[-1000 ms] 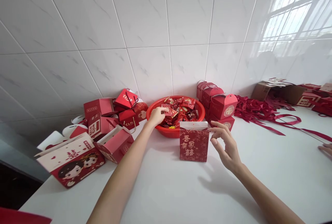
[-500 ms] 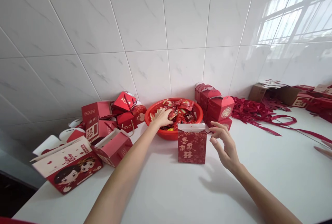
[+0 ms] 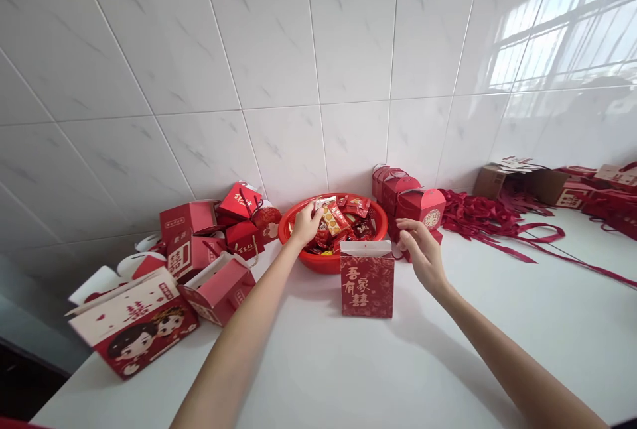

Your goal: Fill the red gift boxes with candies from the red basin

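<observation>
My left hand is above the red plastic basket, thumb and fingers pinched on the edge of a red and cream snack packet with round yellow pictures on it. Other wrapped sweets fill the basket around it. In front of the basket a dark red gift box with gold characters stands upright, its top open and a white inner flap showing. My right hand hovers just right of that box, fingers loosely curved and apart from the thumb, holding nothing.
Several red handled boxes stand behind my right hand. Open boxes lie piled at the left, with a larger couple-print box in front. Dark red ribbon and a cardboard carton are at the right, by the tiled wall.
My left hand has come up slightly out of the sweets with the packet in its fingers. My right hand has shifted a little left and up. Another hand at the right edge has left view.
</observation>
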{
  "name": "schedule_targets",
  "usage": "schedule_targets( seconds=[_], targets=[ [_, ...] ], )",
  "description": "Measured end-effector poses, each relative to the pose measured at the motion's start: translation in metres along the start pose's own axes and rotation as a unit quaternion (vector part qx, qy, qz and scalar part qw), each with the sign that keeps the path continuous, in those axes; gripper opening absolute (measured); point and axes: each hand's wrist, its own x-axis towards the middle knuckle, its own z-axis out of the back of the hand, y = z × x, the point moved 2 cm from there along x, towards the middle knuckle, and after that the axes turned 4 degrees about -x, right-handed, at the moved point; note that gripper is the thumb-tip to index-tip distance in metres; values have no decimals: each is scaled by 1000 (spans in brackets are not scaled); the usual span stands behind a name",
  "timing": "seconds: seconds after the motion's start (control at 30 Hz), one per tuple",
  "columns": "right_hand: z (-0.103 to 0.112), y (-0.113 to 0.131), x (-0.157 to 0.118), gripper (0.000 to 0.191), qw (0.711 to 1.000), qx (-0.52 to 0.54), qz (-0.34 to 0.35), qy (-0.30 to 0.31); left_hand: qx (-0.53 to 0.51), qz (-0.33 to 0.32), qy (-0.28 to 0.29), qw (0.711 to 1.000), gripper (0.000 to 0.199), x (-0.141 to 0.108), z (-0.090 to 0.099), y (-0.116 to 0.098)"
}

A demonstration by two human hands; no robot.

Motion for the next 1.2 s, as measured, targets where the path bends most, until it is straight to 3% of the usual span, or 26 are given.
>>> schedule_targets(
  seconds=[0.1, 0.23, 0.33, 0.4, 0.53, 0.63, 0.73, 0.83, 0.97, 1.2],
  targets=[
    [-25, -6, 40, 25, 991, 76, -82, 73, -122, 9, -5, 992, 23, 3, -3, 8],
    [-82, -14, 78, 27, 964, 92, -157, 192, -241, 4, -1, 971, 32, 5, -6, 15],
    [-119, -15, 83, 29, 937, 182, -178, 239, -226, 4, -3, 974, 29, 3, -5, 17],
    [-131, -16, 81, 26, 932, 213, -181, 231, -184, 30, -34, 982, 30, 3, -3, 18],
    [-127, -23, 76, 24, 922, 278, -241, 123, -75, 113, -77, 988, 51, 2, 0, 20],
    [-118, -27, 77, 22, 889, 333, -311, 55, 11, 87, -4, 996, 34, 3, -2, 16],
    [-114, -29, 78, 20, 880, 346, -324, 37, 81, 40, 129, 987, 30, 1, -11, 11],
    [-113, -29, 78, 21, 868, 368, -331, 29, 143, 30, 233, 961, 41, -3, -19, 11],
    [-111, -26, 78, 20, 855, 391, -339, 38, 223, -12, 242, 944, 55, -3, -20, 10],
    [-111, -19, 79, 12, 841, 410, -352, 22, 308, 23, 282, 908, 74, 0, -20, 11]
  ],
)
